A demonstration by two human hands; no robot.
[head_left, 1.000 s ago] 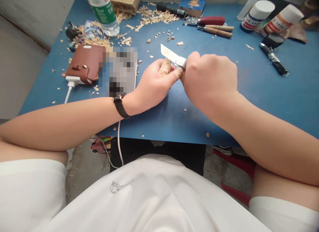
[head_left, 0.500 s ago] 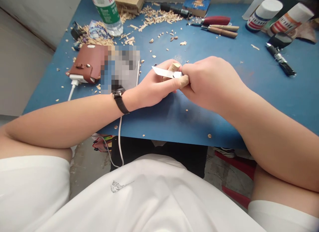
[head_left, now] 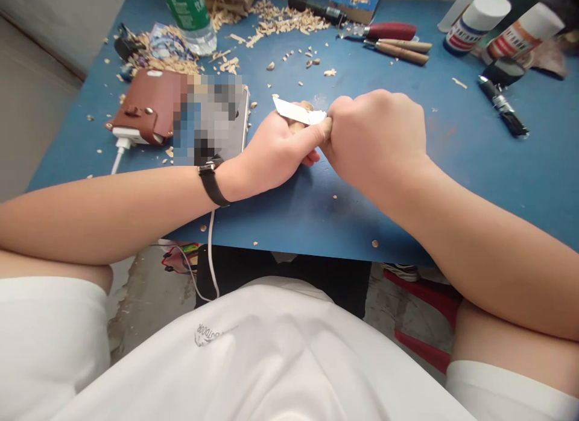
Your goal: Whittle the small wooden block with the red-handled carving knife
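As a person in a white T-shirt (head_left: 271,360) works over a blue tabletop (head_left: 452,174), the left hand (head_left: 275,152) curls round a short, light-brown piece of wood (head_left: 297,128), to the right of a brown leather case (head_left: 154,101) and well apart from it; the right hand (head_left: 380,128), clenched in a fist, grips a flat, pale, slant-tipped metal knife (head_left: 291,111), its handle hidden, its blade lying across the wood, though whether the edge bites cannot be told; cutting appears well under way, judging by the pale curled wood shavings (head_left: 289,26) heaped beyond the case and to its right; the piece is in hand, not set down, and how much shaping is left cannot be judged, since fingers and blade cover most of it; two slim wooden-handled tools (head_left: 400,52) lie farther right of the case, in neither hand; half a second earlier the wood's pale end stood out plainly beyond the blade, which now hides more of it, and the right hand's knuckles have rolled higher.
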